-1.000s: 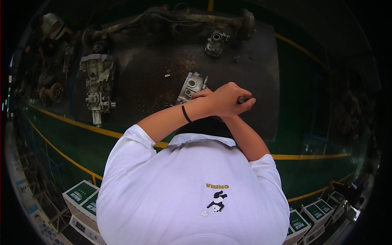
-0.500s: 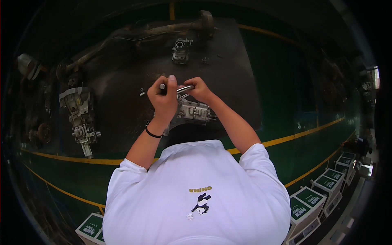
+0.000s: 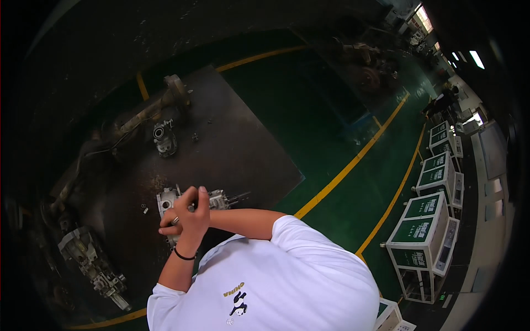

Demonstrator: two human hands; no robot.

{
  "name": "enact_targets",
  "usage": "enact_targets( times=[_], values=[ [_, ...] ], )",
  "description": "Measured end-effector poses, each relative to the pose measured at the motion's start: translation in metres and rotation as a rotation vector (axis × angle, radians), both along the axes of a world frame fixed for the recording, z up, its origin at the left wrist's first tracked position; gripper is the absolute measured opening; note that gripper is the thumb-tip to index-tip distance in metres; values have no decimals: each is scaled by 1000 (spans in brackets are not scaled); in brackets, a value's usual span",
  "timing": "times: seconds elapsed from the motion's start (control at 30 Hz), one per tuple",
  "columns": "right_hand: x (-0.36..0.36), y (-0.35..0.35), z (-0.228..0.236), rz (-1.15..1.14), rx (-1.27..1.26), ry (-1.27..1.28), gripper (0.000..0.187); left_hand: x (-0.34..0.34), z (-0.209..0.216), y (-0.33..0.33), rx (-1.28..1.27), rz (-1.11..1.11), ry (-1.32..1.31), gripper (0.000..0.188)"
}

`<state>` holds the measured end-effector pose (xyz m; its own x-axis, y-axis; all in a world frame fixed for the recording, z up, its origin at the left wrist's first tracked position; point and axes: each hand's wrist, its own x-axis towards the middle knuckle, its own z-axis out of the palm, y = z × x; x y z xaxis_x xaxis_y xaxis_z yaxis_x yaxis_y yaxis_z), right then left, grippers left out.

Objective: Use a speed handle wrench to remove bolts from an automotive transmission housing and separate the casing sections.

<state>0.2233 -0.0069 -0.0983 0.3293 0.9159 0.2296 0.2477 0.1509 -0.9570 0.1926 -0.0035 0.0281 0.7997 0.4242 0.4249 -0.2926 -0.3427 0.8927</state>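
My left hand (image 3: 191, 218), a black band round its wrist, is closed in a fist round a metal rod (image 3: 191, 208) whose round end shows beside the raised thumb. My right forearm (image 3: 243, 222) crosses behind the left hand. The bent fingers of my right hand (image 3: 167, 224) come out on the far left side, wrapped round a shiny metal bar (image 3: 175, 220). Whether bar and rod are one tool is hidden. Just beyond and beneath both hands lies a grey metal gearbox casing (image 3: 167, 199), its far part (image 3: 219, 201) showing to the right.
Another gearbox (image 3: 94, 262) lies at left. A smaller metal housing (image 3: 164, 139) and a long axle (image 3: 135, 122) lie farther off on the dark mat (image 3: 248, 160). Small metal parts (image 3: 145, 209) lie left of my hands. White-and-green cabinets (image 3: 419, 231) stand at right.
The view has swung to the right. My right hand has gone across to the left with the bar and now passes behind my left hand, which keeps its grip.
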Motion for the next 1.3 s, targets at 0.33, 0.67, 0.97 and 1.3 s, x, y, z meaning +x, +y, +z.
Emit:
enact_targets(
  times=[0.33,0.67,0.97,1.3],
  values=[
    [75,23,1,-173,-182,165,37,-35,-6,117,-604,175,-38,42],
    [16,43,3,-127,-40,-130,35,-46,-12,24,67,-123,66,25],
    [18,-29,14,121,-188,-6,34,-39,-11,119,-393,205,147,44],
    [-5,15,23,229,-181,-19,42,-13,1,39,-51,-39,128,34]
  ],
)
